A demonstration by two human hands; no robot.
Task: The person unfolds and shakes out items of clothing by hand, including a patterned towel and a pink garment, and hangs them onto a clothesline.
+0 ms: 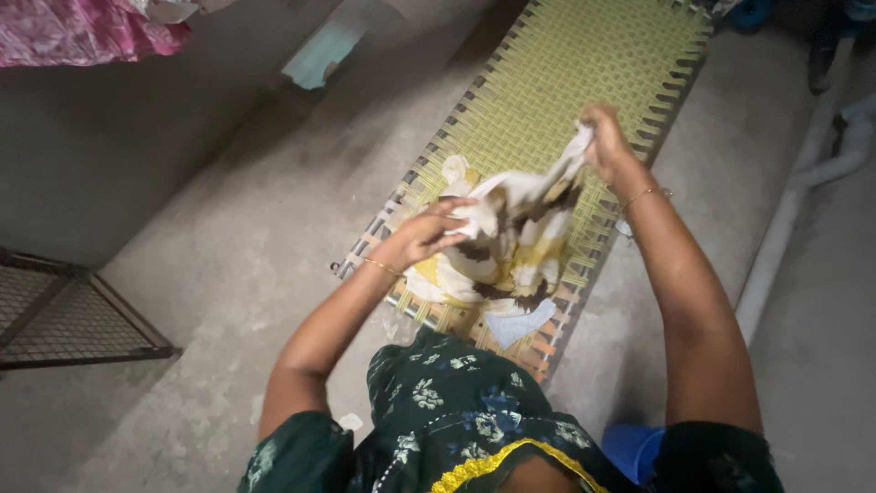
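A patterned cloth [511, 246], white with yellow and dark brown patches, hangs bunched between my two hands above a woven cot [584, 64]. My left hand [429, 233] grips one edge of the cloth at its left side. Higher up and farther away, my right hand [604, 137] pinches another edge. The lower part of the cloth rests on the near end of the cot, whose yellow-green strapping is laced to a metal frame. I wear a thin bangle on each wrist and a dark green flowered garment.
Grey concrete floor [237, 237] surrounds the cot. A metal mesh frame [64, 310] lies at the left. Pink cloth [82, 27] hangs at the top left. A pale pipe [785, 219] runs along the right. A blue object [630, 447] sits near my right elbow.
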